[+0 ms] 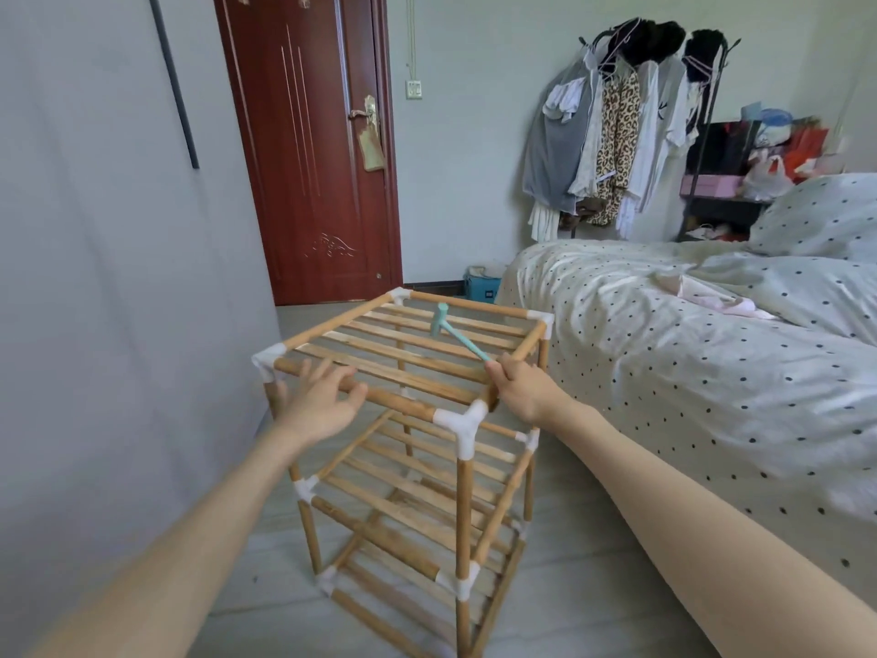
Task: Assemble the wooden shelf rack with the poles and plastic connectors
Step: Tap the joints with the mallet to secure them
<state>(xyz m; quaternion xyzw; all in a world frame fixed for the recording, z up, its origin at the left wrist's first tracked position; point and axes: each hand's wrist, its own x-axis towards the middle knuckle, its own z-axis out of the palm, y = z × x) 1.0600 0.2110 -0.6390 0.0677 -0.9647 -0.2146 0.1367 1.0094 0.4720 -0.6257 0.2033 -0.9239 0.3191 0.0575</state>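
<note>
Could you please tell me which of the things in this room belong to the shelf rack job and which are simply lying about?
Part of the job:
wooden rack
white plastic connectors
small teal hammer, gripped by the right hand
left hand, resting on the top front pole

Just lying about:
bed
clothes stand
red door
blue box

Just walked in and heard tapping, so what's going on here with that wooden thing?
A person is putting together a wooden shelf rack on the floor beside the bed. It already stands upright with three slatted tiers joined by white plastic connectors. The left hand rests on the top front pole, while the right hand holds a small teal hammer over the top tier.
</note>
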